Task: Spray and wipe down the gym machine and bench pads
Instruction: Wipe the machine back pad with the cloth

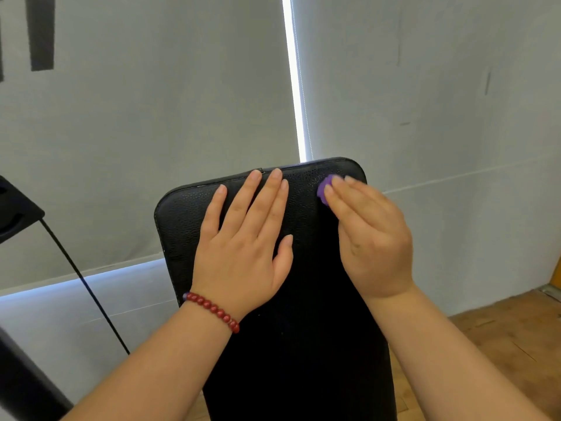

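My left hand [243,247] lies flat and open on the black bench pad [182,214], steadying it. My right hand [370,235] pinches a small purple cloth [324,186] at the pad's far right corner. It looks soft, light, best bunched under fingertips.

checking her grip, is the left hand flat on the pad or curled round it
Flat: the left hand lies palm down on the black pad, fingers spread and straight.

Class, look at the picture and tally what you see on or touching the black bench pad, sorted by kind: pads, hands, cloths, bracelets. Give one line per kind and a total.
Bench pad: 1
Hands: 2, the left hand and the right hand
Purple cloth: 1, mostly hidden under the right fingers
Red bead bracelet: 1
Total: 5
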